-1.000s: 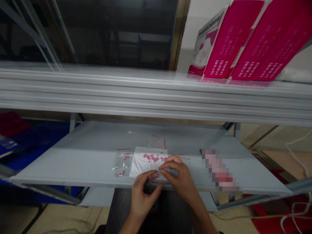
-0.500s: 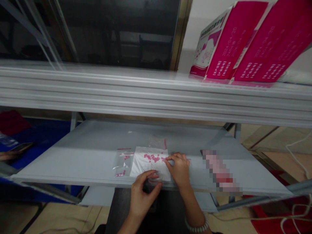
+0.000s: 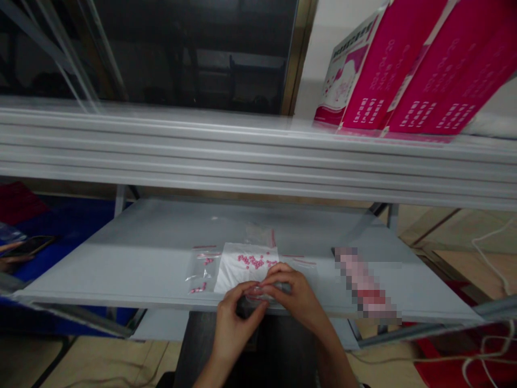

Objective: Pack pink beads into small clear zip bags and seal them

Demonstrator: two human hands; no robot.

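Observation:
My left hand (image 3: 236, 319) is at the shelf's front edge, thumb and fingers closed round a small clear zip bag (image 3: 255, 296). Against the bag's mouth, the fingertips of my right hand (image 3: 294, 288) are pinched together; whatever they hold is too small to make out. Just beyond both hands, many small pink pills (image 3: 252, 262) lie on a white sheet of paper (image 3: 228, 275). Left of the paper rests a clear zip bag with several pink pills (image 3: 197, 274) in it. Another clear bag (image 3: 259, 235) lies behind the paper, and one more (image 3: 301, 264) at its right.
A blurred-out pinkish object (image 3: 363, 283) lies on the grey shelf (image 3: 161, 231) at the right. Pink boxes (image 3: 388, 70) stand on the metal ledge (image 3: 202, 145) above. At far left, another person's hand (image 3: 10, 258) holds a phone (image 3: 34, 245).
My right hand has moved from the pills on the paper down and left to the mouth of the bag. My left hand stays in place with the bag.

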